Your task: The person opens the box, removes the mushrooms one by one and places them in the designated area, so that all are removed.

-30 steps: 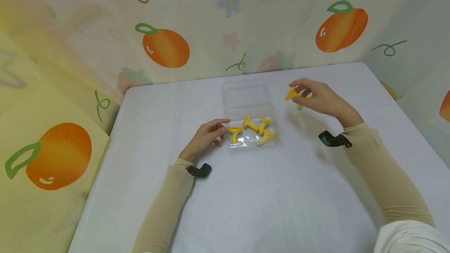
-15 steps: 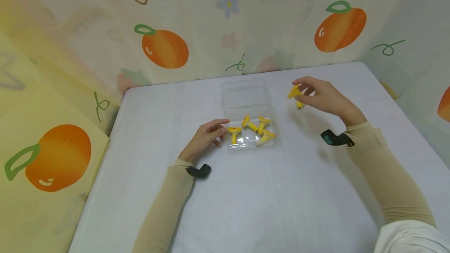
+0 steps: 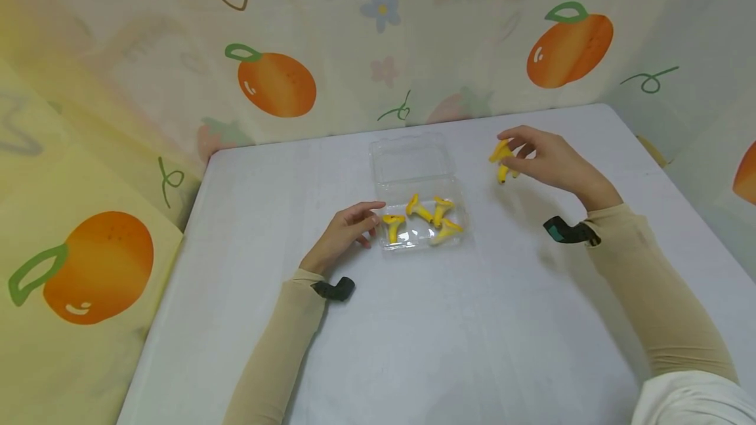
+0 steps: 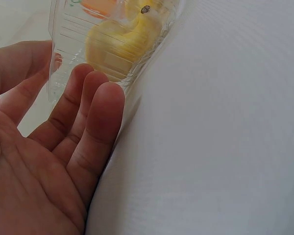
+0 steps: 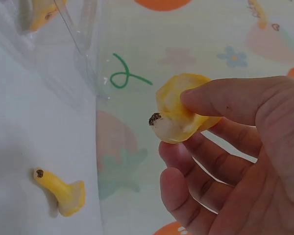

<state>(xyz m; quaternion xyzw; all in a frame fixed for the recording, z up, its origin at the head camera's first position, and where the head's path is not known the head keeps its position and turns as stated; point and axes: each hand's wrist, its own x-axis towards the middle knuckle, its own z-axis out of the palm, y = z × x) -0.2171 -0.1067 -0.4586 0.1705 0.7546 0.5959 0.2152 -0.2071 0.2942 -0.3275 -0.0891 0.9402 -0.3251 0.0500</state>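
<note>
My right hand (image 3: 546, 159) pinches a yellow chanterelle mushroom (image 5: 179, 129) above the table, right of the box. A second chanterelle (image 5: 61, 193) lies on the table; in the head view it is partly overlapped by the held one and the fingers. The clear plastic box (image 3: 413, 241) stands with its lid (image 3: 413, 159) folded back. Several chanterelles (image 3: 419, 208) lie inside it. At the box's left side rests my left hand (image 3: 342, 235), its relaxed fingertips against the wall and near the rim. Whether its thumb grips the rim is hard to tell.
A white cloth covers the table (image 3: 413, 346). A fruit-printed curtain (image 3: 342, 31) hangs behind and at both sides. Each wrist carries a small dark camera mount, such as the left one (image 3: 335, 288).
My right hand has moved slightly right and away from the box with the chanterelle. My left hand, the box and the chanterelles in it have stayed in place.
</note>
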